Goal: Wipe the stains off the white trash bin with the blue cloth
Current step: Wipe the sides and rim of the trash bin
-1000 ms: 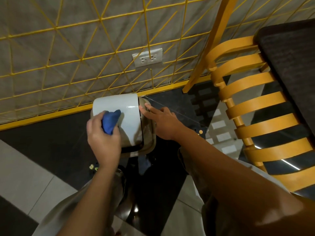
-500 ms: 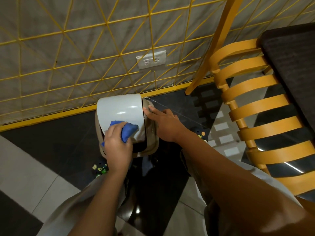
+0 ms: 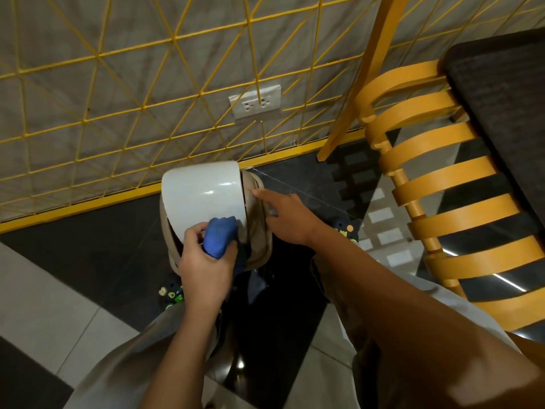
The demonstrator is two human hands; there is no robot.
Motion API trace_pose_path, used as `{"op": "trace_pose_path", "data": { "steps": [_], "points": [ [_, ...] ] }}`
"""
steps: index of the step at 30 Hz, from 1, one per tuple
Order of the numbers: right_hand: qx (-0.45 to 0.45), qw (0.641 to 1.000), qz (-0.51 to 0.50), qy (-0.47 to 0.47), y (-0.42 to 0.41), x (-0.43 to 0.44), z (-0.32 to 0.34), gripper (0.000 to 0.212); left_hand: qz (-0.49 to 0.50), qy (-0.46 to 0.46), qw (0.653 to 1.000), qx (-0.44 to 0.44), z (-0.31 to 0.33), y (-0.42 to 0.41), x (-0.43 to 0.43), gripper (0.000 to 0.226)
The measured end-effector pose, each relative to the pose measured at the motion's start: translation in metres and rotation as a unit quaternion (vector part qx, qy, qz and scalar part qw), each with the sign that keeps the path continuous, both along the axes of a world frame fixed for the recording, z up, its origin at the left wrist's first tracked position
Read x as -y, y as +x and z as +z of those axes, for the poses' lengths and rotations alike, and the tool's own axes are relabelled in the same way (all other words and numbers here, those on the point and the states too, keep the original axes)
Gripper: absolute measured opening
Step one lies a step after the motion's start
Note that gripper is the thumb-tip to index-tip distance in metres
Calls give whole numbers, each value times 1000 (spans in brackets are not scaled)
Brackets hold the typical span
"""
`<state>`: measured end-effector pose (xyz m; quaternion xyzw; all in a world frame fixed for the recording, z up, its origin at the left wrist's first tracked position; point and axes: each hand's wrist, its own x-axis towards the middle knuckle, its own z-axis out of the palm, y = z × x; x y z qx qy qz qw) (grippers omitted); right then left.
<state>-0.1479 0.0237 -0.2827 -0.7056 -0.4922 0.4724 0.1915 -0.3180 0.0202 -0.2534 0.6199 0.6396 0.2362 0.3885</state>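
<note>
The white trash bin (image 3: pixel 203 193) is seen from above, set on the dark floor (image 3: pixel 73 246) close against the far wall, a little left of the middle of the view. Its curved white lid is glossy, and a beige rim is seen round it. The blue cloth (image 3: pixel 219 236) is bunched up and pressed against the near edge of the lid. It is grasped by the left hand (image 3: pixel 206 267), whose fingers and thumb are curled round it. The right hand (image 3: pixel 290 218) is laid on the bin's right rim with its fingers stretched out and nothing held.

A yellow wire grid (image 3: pixel 118 84) is fixed over the grey wall behind the bin, and a white double socket (image 3: pixel 255 101) is seen through it. To the right, a yellow slatted chair (image 3: pixel 442 178) is placed beside a dark table (image 3: pixel 507 98). Light trousers (image 3: pixel 118 364) fill the near foreground, and dark shoes with small coloured charms (image 3: pixel 172 292) are partly seen below the bin.
</note>
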Motion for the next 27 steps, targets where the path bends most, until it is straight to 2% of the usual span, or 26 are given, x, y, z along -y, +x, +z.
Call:
{"op": "trace_pose_path", "data": {
  "steps": [3,5,9,12,14,16,18,20,23,27],
  "points": [
    [-61,994,-85,17,-3,12,5,35,24,-19,997,70,12,6,9,44],
    [-143,982,-124,-7,-7,17,13,31,52,-47,989,128,17,14,11,42],
    [-365,913,-154,-95,-11,23,21,59,99,-130,953,257,24,34,14,25],
    [-420,879,-196,-105,-5,28,19,71,41,-226,916,330,25,48,11,29],
    [-429,861,-258,-90,4,30,14,61,-14,-217,938,271,26,52,4,35],
    [-414,847,-325,-77,15,29,7,51,-89,-77,986,121,19,51,-9,32],
    [-383,837,-386,-66,25,29,2,42,-109,18,994,-22,10,48,-21,33],
    [-348,839,-415,-58,31,29,-2,39,-103,42,986,-126,-1,49,-30,52],
    [-332,849,-409,-52,32,30,-6,30,-169,60,947,-268,-20,51,-38,82],
    [-364,841,-398,-51,26,30,-12,20,-214,81,913,-338,-33,48,-48,95]
  ]
}}
